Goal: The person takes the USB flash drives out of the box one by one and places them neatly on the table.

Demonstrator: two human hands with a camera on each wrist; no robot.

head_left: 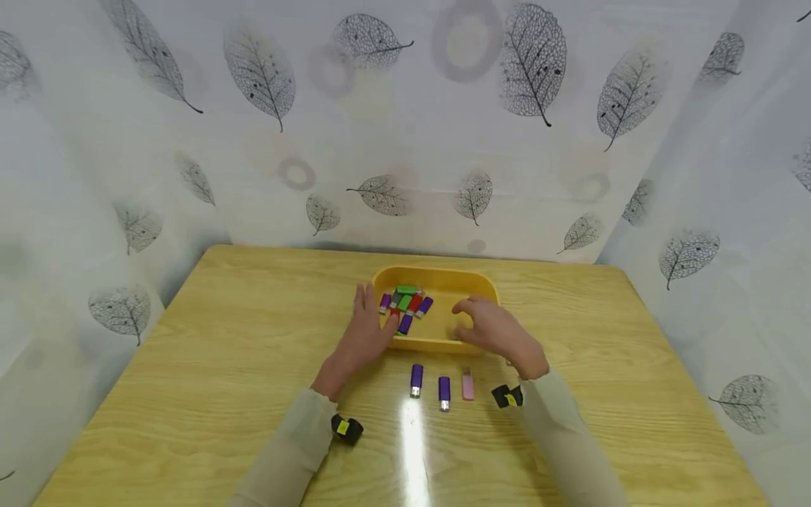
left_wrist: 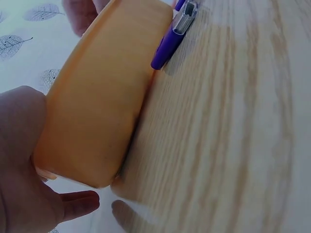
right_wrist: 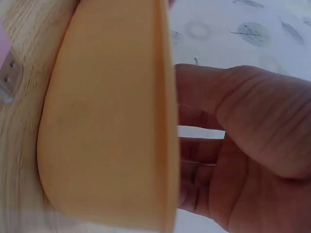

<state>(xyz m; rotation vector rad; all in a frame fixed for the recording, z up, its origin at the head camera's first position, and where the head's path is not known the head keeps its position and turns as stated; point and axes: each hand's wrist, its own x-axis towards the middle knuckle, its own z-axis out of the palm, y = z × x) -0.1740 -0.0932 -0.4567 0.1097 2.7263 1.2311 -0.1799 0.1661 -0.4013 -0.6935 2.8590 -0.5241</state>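
A yellow tray (head_left: 443, 345) stands on the table, with several USB flash drives (head_left: 405, 304) in purple, green, red and grey grouped in its left half. My left hand (head_left: 364, 334) holds the tray's left end, thumb over the rim and the other fingers along the outside. Over the right part of the tray hovers my right hand (head_left: 497, 329), fingers loosely bent and the thumb apart from them. In the right wrist view the tray wall (right_wrist: 107, 116) hides its fingertips. Nothing shows between its thumb and index finger in the head view.
In front of the tray lie two purple flash drives (head_left: 416, 380) and a pink flash drive (head_left: 467, 386). The metal end of another drive (head_left: 509, 362) peeks out by the right wrist. A leaf-patterned curtain (head_left: 405, 141) surrounds the wooden table (head_left: 209, 380) at the back and sides.
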